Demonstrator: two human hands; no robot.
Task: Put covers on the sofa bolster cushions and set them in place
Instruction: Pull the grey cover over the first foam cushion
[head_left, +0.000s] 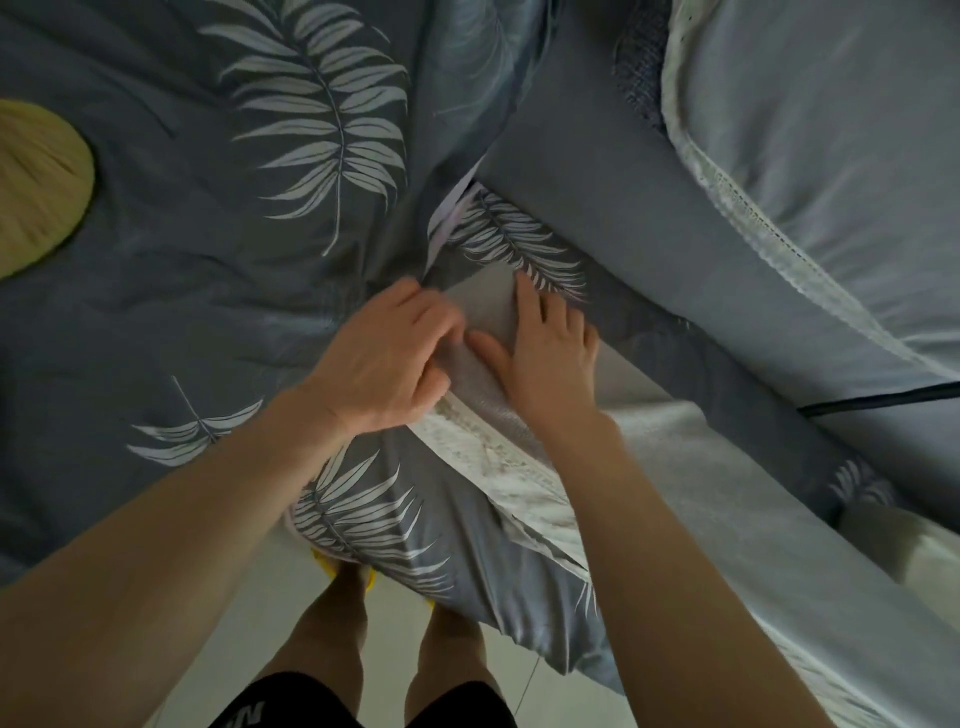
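A long grey bolster cushion (613, 228) lies diagonally from the centre toward the upper right. Its near end (485, 306) sits between my hands, partly wrapped by a dark grey cover with white leaf print (519, 244). My left hand (384, 353) has its fingers curled on the fabric at the cushion's near end. My right hand (550, 353) lies flat with straight fingers on the cover and cushion end. Below my hands a lace-trimmed pale fabric edge (483, 447) runs along the sofa front.
The leaf-print grey cloth (234, 234) spreads over the whole left side. A pale blue cushion with a white lace border (810, 156) lies at the upper right. A yellow round object (36, 176) sits at the left edge. My legs stand on a pale floor (395, 613).
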